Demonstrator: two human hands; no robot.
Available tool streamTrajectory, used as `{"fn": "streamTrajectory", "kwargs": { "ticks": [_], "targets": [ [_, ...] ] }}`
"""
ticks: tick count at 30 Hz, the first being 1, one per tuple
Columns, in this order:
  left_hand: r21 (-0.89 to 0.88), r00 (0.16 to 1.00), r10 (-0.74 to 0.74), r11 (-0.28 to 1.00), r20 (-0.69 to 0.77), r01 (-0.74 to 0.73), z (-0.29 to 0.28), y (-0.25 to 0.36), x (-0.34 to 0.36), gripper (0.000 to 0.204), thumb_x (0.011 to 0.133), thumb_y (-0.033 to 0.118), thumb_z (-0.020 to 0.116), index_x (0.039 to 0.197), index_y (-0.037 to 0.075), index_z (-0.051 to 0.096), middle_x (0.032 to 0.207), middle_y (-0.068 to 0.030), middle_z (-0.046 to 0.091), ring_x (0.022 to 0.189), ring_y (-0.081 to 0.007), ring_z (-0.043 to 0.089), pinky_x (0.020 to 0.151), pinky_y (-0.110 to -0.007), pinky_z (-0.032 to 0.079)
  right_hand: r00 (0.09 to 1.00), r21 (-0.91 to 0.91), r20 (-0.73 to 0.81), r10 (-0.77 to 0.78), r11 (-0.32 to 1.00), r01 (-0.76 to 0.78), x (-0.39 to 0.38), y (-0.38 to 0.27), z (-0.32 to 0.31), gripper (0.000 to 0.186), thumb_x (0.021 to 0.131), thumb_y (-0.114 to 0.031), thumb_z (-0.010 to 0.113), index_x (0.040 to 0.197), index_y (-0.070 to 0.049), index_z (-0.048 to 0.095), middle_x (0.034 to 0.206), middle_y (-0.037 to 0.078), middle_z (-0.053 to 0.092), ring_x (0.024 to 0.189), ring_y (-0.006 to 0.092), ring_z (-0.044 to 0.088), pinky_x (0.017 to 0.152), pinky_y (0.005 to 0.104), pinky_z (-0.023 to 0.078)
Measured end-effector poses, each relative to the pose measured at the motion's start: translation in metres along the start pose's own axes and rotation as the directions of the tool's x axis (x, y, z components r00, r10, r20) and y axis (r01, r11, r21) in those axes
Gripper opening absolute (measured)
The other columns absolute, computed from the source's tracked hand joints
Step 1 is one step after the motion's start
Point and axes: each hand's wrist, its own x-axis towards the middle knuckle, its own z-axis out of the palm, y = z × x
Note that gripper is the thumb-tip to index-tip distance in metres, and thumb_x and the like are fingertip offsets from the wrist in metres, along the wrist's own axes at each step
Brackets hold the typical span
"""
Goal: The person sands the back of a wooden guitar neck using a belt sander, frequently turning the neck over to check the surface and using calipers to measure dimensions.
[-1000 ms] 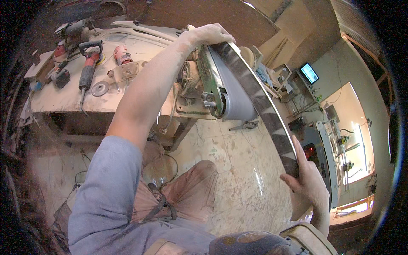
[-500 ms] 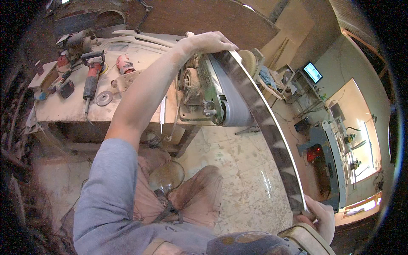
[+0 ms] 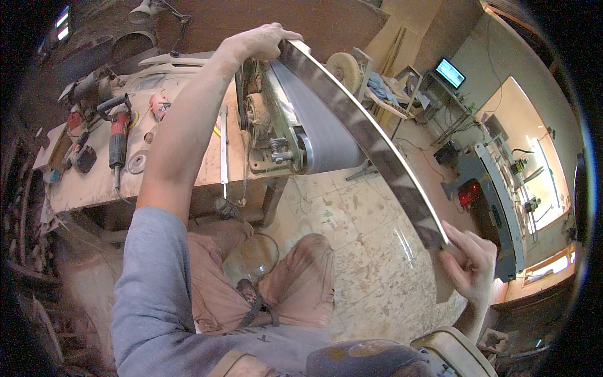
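A long, narrow strip (image 3: 394,164) with a dark patterned face and a pale edge slants across the view. My left hand (image 3: 260,43) holds its far end, the arm reaching over the workbench. At the near end, my right hand (image 3: 470,257) pinches the strip between thumb and fingers. The strip runs along the right side of a belt sander (image 3: 317,129) with a wide grey belt. Whether strip and belt touch, I cannot tell.
On the dusty workbench (image 3: 81,196) lie an angle grinder (image 3: 118,141), a metal ruler (image 3: 223,151), a round disc (image 3: 137,161) and other power tools. A buffing wheel (image 3: 344,70) stands beyond the strip. At the right are a monitor (image 3: 450,73) and a large grey machine (image 3: 493,207).
The strip's near end and my right hand have moved up, away from my body. My left hand is further up and left in the picture. The whole view has shifted somewhat.
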Motion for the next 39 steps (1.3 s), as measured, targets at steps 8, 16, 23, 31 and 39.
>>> {"fn": "streamTrajectory", "kwargs": {
  "ticks": [8,16,23,31,39],
  "targets": [
    [0.181,0.981,0.005,0.983,-0.193,0.031,0.026,-0.054,0.012,0.074,0.078,-0.002,0.05,0.148,0.024,0.053,0.156,-0.0136,0.046,0.143,-0.0312,0.046,0.121,-0.042,0.038,0.985,0.041,-0.028,-0.168,0.985,0.169,0.095,-0.032,0.047,0.048,0.083,-0.007,0.074,0.13,-0.005,0.066,0.082,0.016,0.07,0.067,0.0327,0.068,0.062,0.0396,0.053],
    [0.076,0.982,-0.104,0.99,-0.157,0.118,0.024,-0.055,0.027,0.072,0.081,0.0,0.056,0.148,0.027,0.052,0.146,-0.0159,0.057,0.124,-0.0367,0.061,0.109,-0.046,0.049,0.976,0.069,-0.116,-0.186,0.978,0.194,0.142,-0.02,0.072,0.035,0.084,-0.01,0.073,0.117,-0.002,0.07,0.093,0.02,0.073,0.078,0.0356,0.072,0.069,0.0408,0.057],
    [0.283,0.99,-0.083,0.953,-0.113,0.112,0.017,-0.076,0.022,0.08,0.08,-0.003,0.066,0.15,0.032,0.049,0.151,-0.006,0.053,0.138,-0.0307,0.051,0.115,-0.052,0.043,0.979,0.004,-0.042,-0.198,0.98,0.198,0.159,-0.011,0.068,0.037,0.084,-0.013,0.073,0.12,-0.006,0.071,0.095,0.02,0.073,0.081,0.0367,0.071,0.073,0.0432,0.056],
    [0.118,0.96,0.281,0.954,-0.013,-0.277,-0.016,-0.005,0.009,0.055,0.086,0.012,0.072,0.138,0.028,0.064,0.145,0.0024,0.059,0.138,-0.0249,0.051,0.119,-0.06,0.032,0.996,-0.02,0.05,0.076,0.997,-0.075,0.043,0.021,-0.003,0.046,0.076,-0.009,0.079,0.121,-0.006,0.073,0.087,0.015,0.073,0.069,0.0265,0.07,0.062,0.0342,0.051],
    [-0.124,0.895,0.44,0.894,0.068,-0.43,-0.039,0.077,-0.023,0.047,0.082,0.009,0.076,0.127,0.018,0.072,0.127,-0.0088,0.071,0.112,-0.0291,0.07,0.097,-0.038,0.055,0.991,0.054,-0.087,0.102,0.994,-0.098,-0.062,0.076,-0.036,0.051,0.063,-0.013,0.082,0.113,-0.003,0.076,0.067,0.01,0.061,0.058,0.0228,0.056,0.055,0.0341,0.039]
  ]
}}
